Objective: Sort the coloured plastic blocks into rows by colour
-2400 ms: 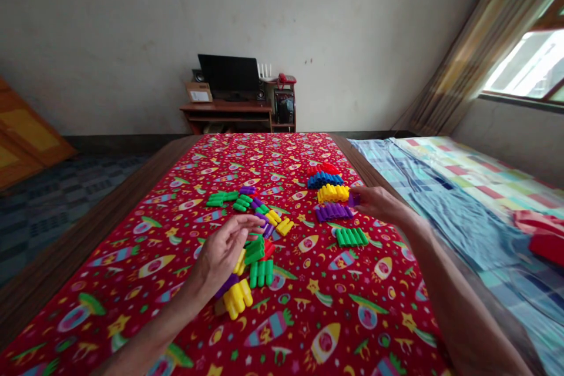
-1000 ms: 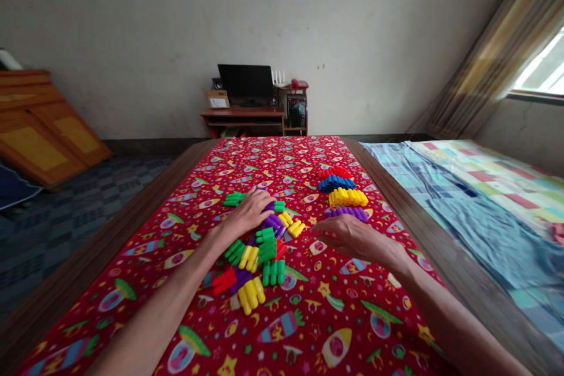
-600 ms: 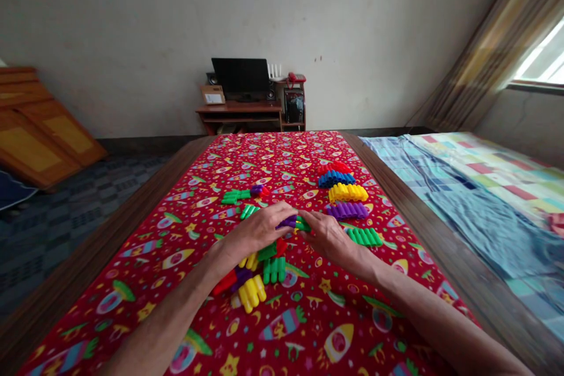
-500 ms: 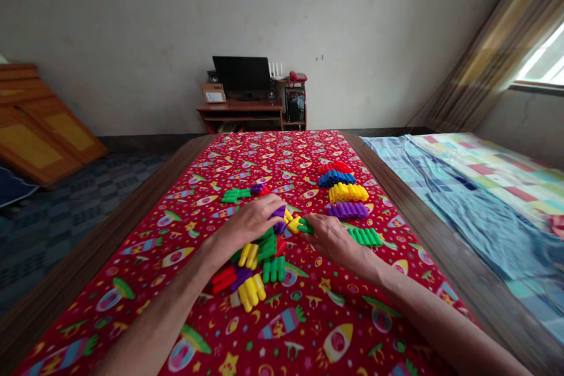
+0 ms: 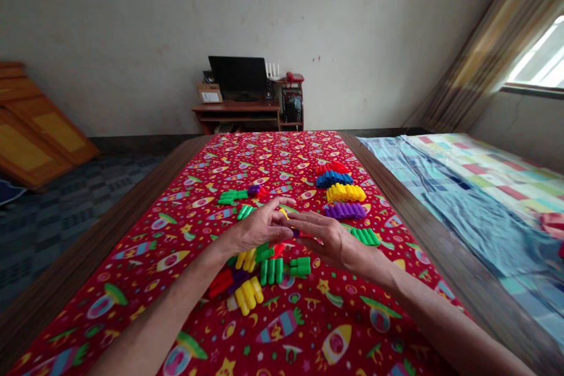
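Note:
My left hand (image 5: 258,228) and my right hand (image 5: 328,241) meet fingertip to fingertip above a loose pile of coloured plastic blocks (image 5: 258,267) on the red rocket-print cloth (image 5: 282,329). The left hand's fingers are curled in a pinch; what they grip is hidden. The right hand's fingers lie stretched out towards it. A green block (image 5: 301,266) lies just under the right hand. To the right, blocks lie sorted in rows: red (image 5: 331,167), blue (image 5: 333,179), yellow (image 5: 346,192), purple (image 5: 345,210) and green (image 5: 365,237). More green blocks (image 5: 232,195) lie farther back on the left.
The cloth covers a long wooden table (image 5: 92,241). A bed with a checked sheet (image 5: 467,205) runs along its right side. A desk with a dark monitor (image 5: 240,73) stands at the far wall. Wooden panels (image 5: 39,135) lean at the left, with a curtain and a window at the right.
My hands have come together and lifted slightly above the pile. The green block that my right hand held half a second ago now lies on the cloth below it.

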The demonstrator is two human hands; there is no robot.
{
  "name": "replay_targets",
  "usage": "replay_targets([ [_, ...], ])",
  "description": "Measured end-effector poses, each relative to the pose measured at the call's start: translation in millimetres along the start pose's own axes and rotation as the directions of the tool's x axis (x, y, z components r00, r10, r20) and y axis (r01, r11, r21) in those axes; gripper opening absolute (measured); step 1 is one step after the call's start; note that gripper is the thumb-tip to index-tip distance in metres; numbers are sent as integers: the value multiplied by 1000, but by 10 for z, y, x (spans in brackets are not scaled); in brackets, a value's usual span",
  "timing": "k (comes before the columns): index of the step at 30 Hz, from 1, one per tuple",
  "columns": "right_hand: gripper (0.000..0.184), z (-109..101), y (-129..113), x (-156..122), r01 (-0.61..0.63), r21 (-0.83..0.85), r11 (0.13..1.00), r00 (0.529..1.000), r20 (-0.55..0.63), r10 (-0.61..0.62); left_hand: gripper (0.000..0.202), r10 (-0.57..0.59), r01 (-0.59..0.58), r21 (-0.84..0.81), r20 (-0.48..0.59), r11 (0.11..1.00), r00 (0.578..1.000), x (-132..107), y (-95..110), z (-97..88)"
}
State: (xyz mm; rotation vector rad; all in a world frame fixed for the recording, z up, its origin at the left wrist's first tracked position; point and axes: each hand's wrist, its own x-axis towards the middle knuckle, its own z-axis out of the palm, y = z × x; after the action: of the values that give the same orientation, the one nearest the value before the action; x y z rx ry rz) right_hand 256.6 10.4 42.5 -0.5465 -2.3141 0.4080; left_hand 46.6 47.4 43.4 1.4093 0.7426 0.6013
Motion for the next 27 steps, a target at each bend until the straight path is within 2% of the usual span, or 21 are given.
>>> replay_targets([
  [4, 38, -106, -78, 15, -82, 158, 984, 994, 83, 70, 107, -46, 60, -133, 105, 989, 993, -33, 27, 57],
  [9, 44, -179, -143, 29, -200, 224, 954, 963, 226, 149, 111, -49, 71, -105, 197, 992, 979, -16, -86, 120],
  [12, 51, -181, -119, 36, -232, 215, 949, 949, 265, 172, 109, -37, 51, -68, 201, 996, 979, 16, -170, 142],
  [14, 48, -228, -50, 27, -192, 124, 973, 961, 225, 161, 99, -5, 7, -13, 139, 1000, 990, 39, -204, 130],
  [16, 42, -351, 76, -16, -140, -81, 987, 977, 152, 151, 82, 65, -68, 96, 26, 993, 998, 59, -212, 77],
  [18, 36, -551, 248, -115, -168, -342, 924, 974, 88, 209, 67, 155, -128, 246, -91, 961, 984, 70, -195, -16],
  [19, 34, -668, 343, -186, -225, -458, 860, 958, 58, 282, 61, 197, -147, 314, -135, 938, 971, 72, -178, -75],
  [21, 32, -900, 533, -358, -369, -611, 700, 891, -17, 454, 55, 260, -159, 416, -196, 895, 946, 71, -141, -203],
  [23, 30, -1084, 709, -540, -465, -650, 601, 815, -49, 578, 52, 299, -154, 481, -241, 863, 923, 67, -114, -337],
  [25, 27, -1190, 864, -693, -519, -613, 596, 756, -5, 654, 50, 338, -135, 552, -285, 823, 897, 63, -108, -475],
  [27, 27, -1223, 996, -798, -566, -529, 632, 719, 57, 692, 47, 399, -96, 657, -329, 748, 856, 59, -126, -619],
])
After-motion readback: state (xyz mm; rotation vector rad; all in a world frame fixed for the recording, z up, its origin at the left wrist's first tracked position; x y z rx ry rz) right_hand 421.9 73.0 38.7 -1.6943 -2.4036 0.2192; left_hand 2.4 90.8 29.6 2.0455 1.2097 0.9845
